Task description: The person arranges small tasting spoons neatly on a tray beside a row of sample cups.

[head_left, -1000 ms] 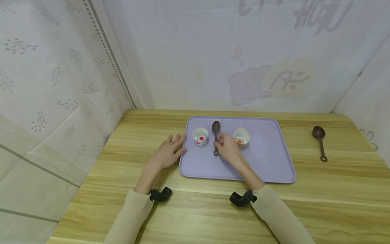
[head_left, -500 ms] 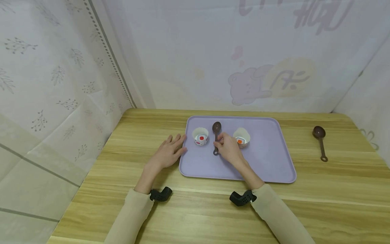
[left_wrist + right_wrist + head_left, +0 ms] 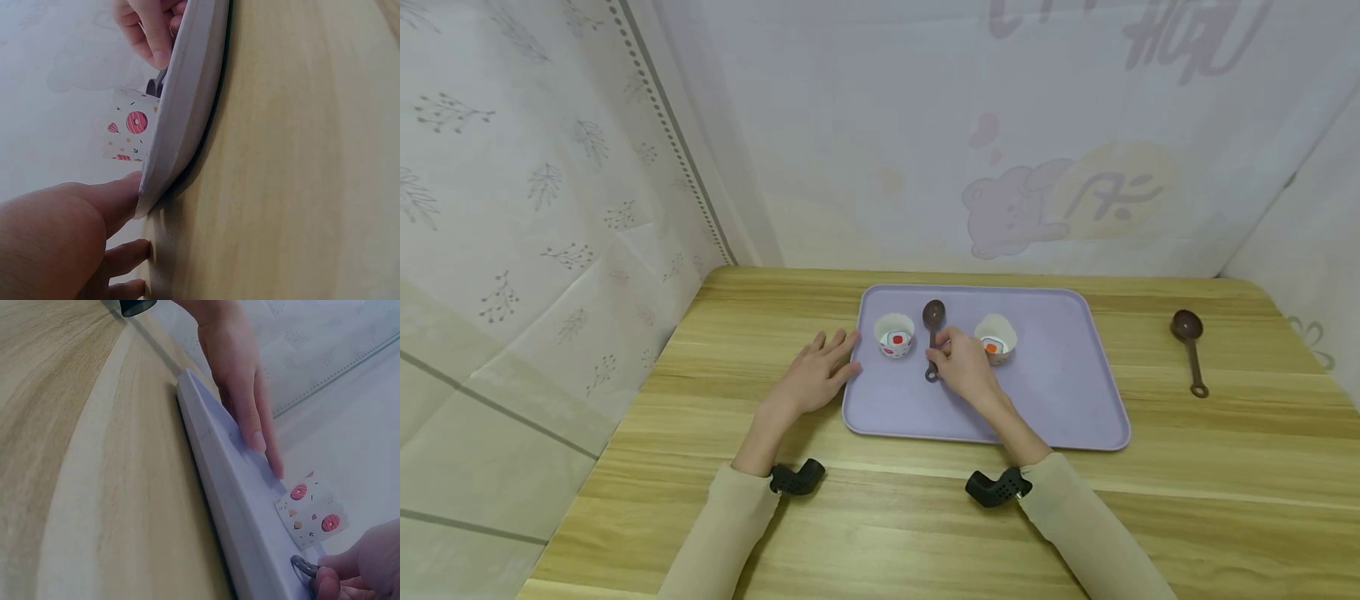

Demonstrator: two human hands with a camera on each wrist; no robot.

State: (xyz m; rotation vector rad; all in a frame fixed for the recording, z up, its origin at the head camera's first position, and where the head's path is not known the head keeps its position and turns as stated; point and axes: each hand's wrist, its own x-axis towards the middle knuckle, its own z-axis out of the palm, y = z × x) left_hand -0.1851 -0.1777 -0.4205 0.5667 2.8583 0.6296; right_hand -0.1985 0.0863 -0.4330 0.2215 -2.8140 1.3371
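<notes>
On a lilac tray (image 3: 1060, 400) lies a brown measuring spoon (image 3: 934, 313), its round bowl toward the back. My right hand (image 3: 964, 367) pinches its handle between thumb and fingers; the ring end (image 3: 302, 565) sticks out below them in the right wrist view. My left hand (image 3: 808, 377) rests at the tray's left edge, fingers spread and straight, the thumb touching the rim. Just right of those fingers stands a white patterned paper baking cup (image 3: 894, 337) with a red-marked piece inside. Another paper cup (image 3: 996, 339), with an orange-marked piece, is partly hidden behind my right hand.
A second brown measuring spoon (image 3: 1187, 333) lies on the wooden table (image 3: 880, 533) right of the tray. A patterned cloth (image 3: 850, 150) hangs behind the table's back edge, and more cloth hangs at both sides.
The spoon has shifted very slightly under my right hand, its bowl a touch to the right. My left hand keeps its place, and both cups stay where they were.
</notes>
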